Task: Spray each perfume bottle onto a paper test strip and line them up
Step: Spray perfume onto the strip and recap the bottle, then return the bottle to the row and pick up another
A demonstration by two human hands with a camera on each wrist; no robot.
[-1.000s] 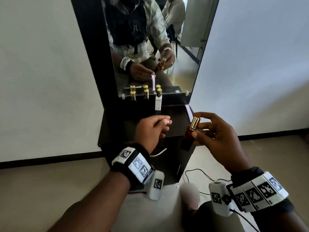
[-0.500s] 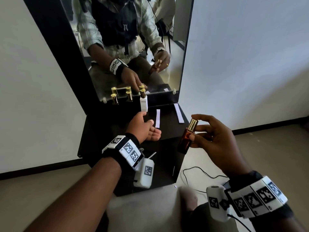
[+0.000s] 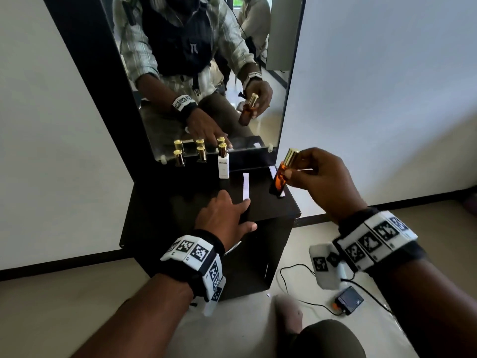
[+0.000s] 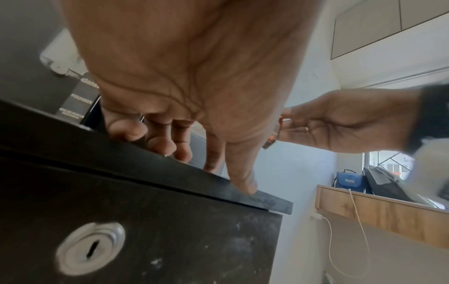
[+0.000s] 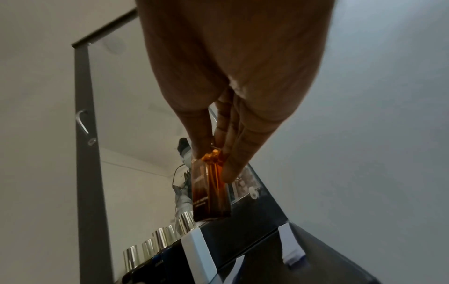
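Observation:
My right hand pinches an amber perfume bottle with a gold cap, tilted above the right side of the black cabinet top. The wrist view shows the bottle hanging from the fingertips. Beneath it lies a white test strip, partly hidden. A second test strip lies mid-top. My left hand rests flat on the top, its index fingertip at that strip's near end. A white bottle and two dark gold-capped bottles stand against the mirror.
A tall mirror rises behind the bottles and doubles them. The cabinet front has a keyhole. A black device with a cable lies on the floor at the right. A white wall stands right of the cabinet.
My left hand let go of the strip, which now lies on the top, and settled flat at its near end. My right hand carried the amber bottle forward over the right strip.

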